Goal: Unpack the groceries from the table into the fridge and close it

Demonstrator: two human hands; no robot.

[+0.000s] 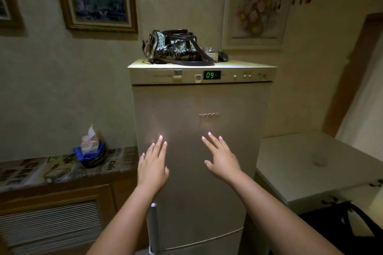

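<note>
Both hands, the left hand (153, 164) and right hand (220, 156), lie flat with straight fingers, holding nothing, on the fridge (199, 172) door at frame centre. The door looks shut, so this seems the closing step; next, confirm the seal.

The fridge (199, 151) carries raised letters on its upper door, a little right of the middle, that read as "BOSCH" (209, 115), though they are faint and blurred. On the control strip (202, 76) along the fridge's top edge a small green digital display (211, 74) shows "09", with a tiny mark after it too small to make out; the other print on that strip is too small to read. To the left, the patterned top of the low counter (62, 168) bears the word "Cafe" (112, 165) near its right end; larger dark lettering farther left is blurred.
</note>
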